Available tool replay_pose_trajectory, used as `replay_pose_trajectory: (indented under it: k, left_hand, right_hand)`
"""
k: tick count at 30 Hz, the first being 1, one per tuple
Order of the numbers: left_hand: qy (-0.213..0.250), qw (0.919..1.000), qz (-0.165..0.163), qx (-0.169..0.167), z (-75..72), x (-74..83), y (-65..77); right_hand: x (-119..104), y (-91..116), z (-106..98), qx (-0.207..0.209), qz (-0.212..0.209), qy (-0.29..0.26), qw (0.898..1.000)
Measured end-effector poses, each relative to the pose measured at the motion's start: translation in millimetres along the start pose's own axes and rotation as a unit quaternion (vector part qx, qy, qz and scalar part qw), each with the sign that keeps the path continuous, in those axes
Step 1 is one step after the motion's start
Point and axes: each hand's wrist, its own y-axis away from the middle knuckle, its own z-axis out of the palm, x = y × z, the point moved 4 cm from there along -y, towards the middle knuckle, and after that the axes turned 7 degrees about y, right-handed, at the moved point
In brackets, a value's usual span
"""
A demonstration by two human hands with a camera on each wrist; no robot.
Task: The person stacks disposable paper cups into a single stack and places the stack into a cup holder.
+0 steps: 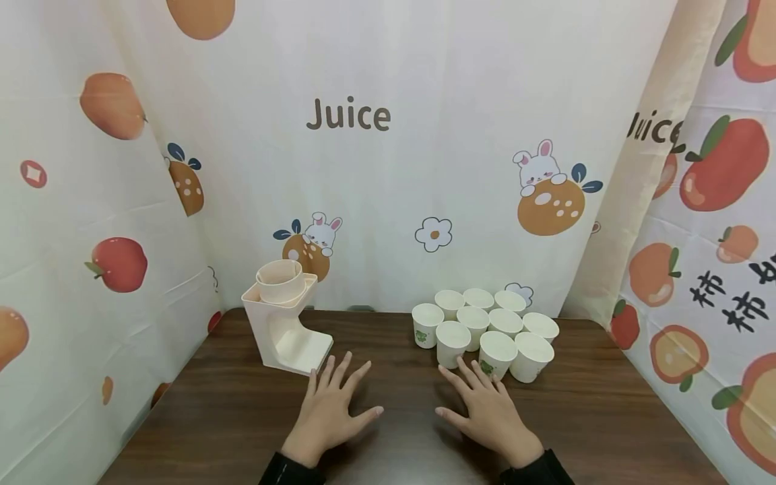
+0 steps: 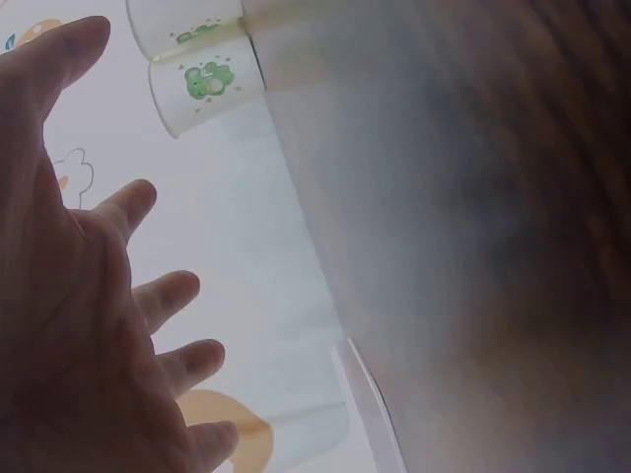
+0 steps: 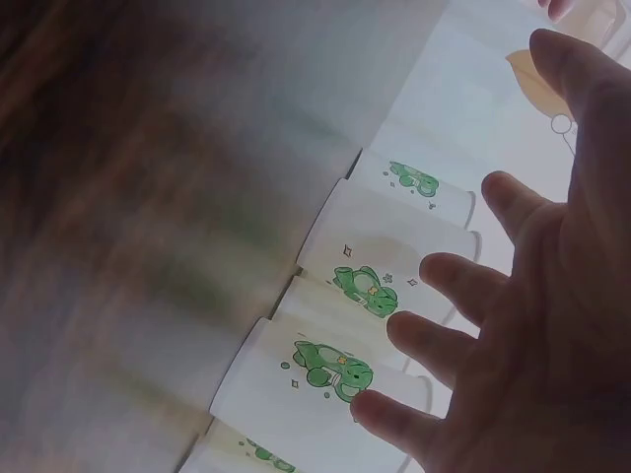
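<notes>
My left hand [image 1: 327, 414] hovers palm-down over the table with its fingers spread, holding nothing. Just beyond its fingertips stands a cream plastic stand [image 1: 269, 330] with a flat foot, a curved open front and a boxy top. A round cream ring or cup [image 1: 280, 289] sits in that top. My right hand [image 1: 488, 414], also spread and holding nothing, is in front of several white paper cups [image 1: 453, 345]. These cups are upright, mouths up, in a tight cluster. In the right wrist view, a cup [image 3: 271, 384] shows a green cartoon print behind my fingers.
The dark wood-grain table [image 1: 406, 404] runs back to a white curtain [image 1: 388, 182] printed with fruit, rabbits and "Juice". Similar printed cloth hangs along the left and right sides. The stand is at the back left, the cups at the back right.
</notes>
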Motion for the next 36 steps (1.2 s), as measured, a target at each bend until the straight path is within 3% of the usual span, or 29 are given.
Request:
replay_pose_trajectory:
  k: [16,23,29,36]
  left_hand:
    - [-0.007,0.9997,-0.021,0.009,-17.1,-16.5,0.1]
    - [-0.014,0.9994,-0.02,0.026,-28.6,-33.3,-1.8]
    - [-0.016,0.9966,-0.016,0.079,-48.3,-49.9,-3.6]
    - [-0.012,0.986,-0.003,0.166,-73.4,-68.4,3.0]
  right_hand:
    - [-6.5,0.3,-0.5,-0.004,-0.019,-0.016,1.0]
    - [-11.3,-1.5,-0.4,0.001,-0.034,-0.026,0.999]
    - [-14.8,-2.9,1.6,0.006,-0.043,-0.037,0.998]
    - [-18.0,-5.5,2.6,0.009,-0.05,-0.046,0.998]
